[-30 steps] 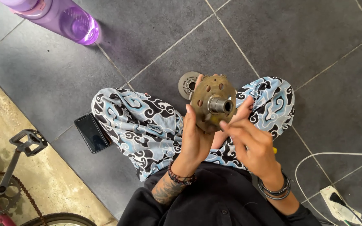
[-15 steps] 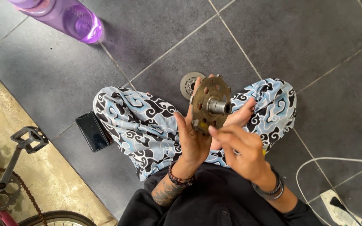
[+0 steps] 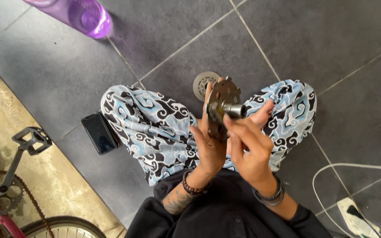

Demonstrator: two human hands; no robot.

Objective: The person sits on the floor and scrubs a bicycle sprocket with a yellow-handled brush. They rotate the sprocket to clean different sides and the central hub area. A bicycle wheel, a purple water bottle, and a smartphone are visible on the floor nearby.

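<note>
**Both hands on a rusty hub above the lap**

The left hand [image 3: 210,147] gripped the worn metal hub [image 3: 222,108] by its flange, holding it edge-on above the patterned trousers [image 3: 151,128]. The right hand [image 3: 250,147] closed its fingers [image 3: 239,128] around the hub's short axle end — both hands holding it. A small round disc [image 3: 201,84] lay on the grey floor tiles [image 3: 314,48] just beyond it. A dark phone [image 3: 98,133] rested beside the left knee — a purple bottle [image 3: 82,15] stood well apart.
</note>
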